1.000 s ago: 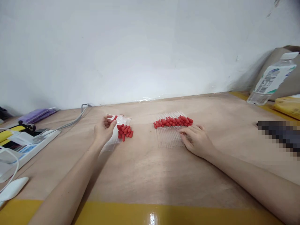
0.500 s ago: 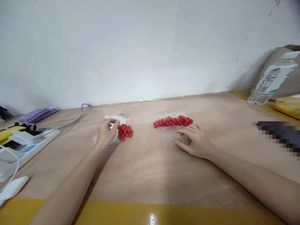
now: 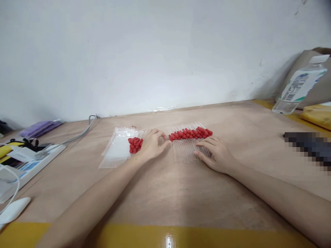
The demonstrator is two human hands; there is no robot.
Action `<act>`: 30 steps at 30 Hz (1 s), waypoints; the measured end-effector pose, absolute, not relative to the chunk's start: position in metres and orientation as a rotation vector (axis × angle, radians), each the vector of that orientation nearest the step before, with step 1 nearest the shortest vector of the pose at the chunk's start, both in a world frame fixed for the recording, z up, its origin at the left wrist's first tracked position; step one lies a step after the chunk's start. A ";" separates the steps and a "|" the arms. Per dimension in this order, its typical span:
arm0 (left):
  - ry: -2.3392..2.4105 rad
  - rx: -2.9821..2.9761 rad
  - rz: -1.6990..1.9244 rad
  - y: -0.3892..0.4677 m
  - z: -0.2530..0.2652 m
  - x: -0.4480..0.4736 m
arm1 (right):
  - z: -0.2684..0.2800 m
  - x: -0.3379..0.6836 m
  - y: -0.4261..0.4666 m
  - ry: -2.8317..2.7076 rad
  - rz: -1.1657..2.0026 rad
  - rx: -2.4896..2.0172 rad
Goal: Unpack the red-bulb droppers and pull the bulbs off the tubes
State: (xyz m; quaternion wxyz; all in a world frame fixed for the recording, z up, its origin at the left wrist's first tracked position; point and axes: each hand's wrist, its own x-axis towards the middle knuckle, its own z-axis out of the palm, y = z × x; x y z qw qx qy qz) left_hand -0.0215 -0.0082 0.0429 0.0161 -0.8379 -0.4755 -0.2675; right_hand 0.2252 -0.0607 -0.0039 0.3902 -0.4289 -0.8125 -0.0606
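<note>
Thin clear droppers lie side by side on the table, their red rubber bulbs forming a band across the middle. At the band's left end is my left hand, thumb and fingers apart, close to the outermost bulb; contact cannot be made out. My right hand rests over the right side of the droppers, its fingers bent and spread, gripping nothing visible. A small pile of loose red bulbs sits left of my left hand, partly hidden by it. Beside that pile are flat clear zip bags.
On the left lie a white power strip with cables, a purple packet and a white object. At the right stand a plastic bottle and a yellow packet. A wall closes off the back.
My left hand has moved right, from over the bags and loose bulbs to the left end of the dropper row. The bags now show fully. My right hand has barely moved.
</note>
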 end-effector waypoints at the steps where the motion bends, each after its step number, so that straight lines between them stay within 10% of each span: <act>1: -1.482 -2.615 -0.808 -0.001 0.042 -0.015 | -0.005 0.226 -0.060 -2.024 -0.152 -1.106; 13: -1.799 -2.604 -0.858 0.032 0.023 0.004 | -0.009 0.233 -0.051 -1.638 0.109 -1.579; 30: -1.421 -2.737 -1.177 -0.058 0.011 -0.037 | 0.003 0.219 -0.069 -1.950 -0.302 -0.956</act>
